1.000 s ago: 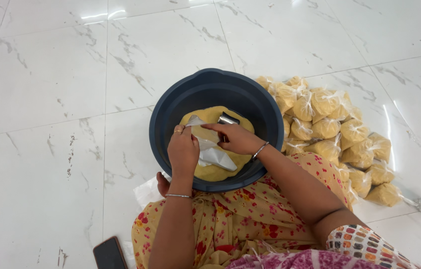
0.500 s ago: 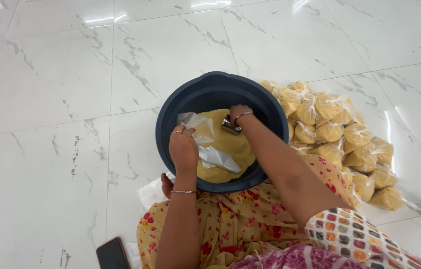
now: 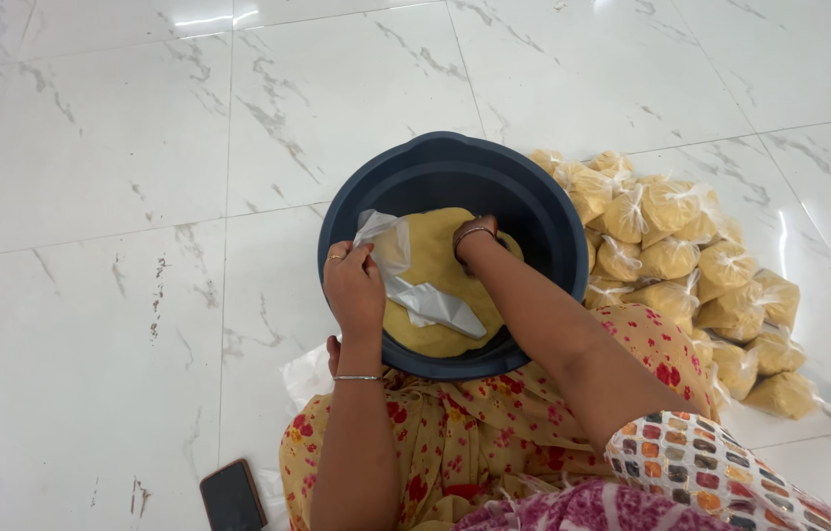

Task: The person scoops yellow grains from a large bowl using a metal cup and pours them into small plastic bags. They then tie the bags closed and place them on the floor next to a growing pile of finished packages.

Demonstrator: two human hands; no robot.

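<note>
Gripping a clear plastic bag (image 3: 415, 285), the left hand (image 3: 354, 287) hovers over the dark blue tub (image 3: 356, 206). Right hand (image 3: 472, 239) digs into yellow powder (image 3: 435, 246); its grip is hidden. Tied yellow packets (image 3: 691, 265) lie beside.

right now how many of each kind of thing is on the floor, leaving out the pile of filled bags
Dark blue tub: 1
Clear plastic bag held at the tub: 1
Black phone: 1
Total: 3
</note>
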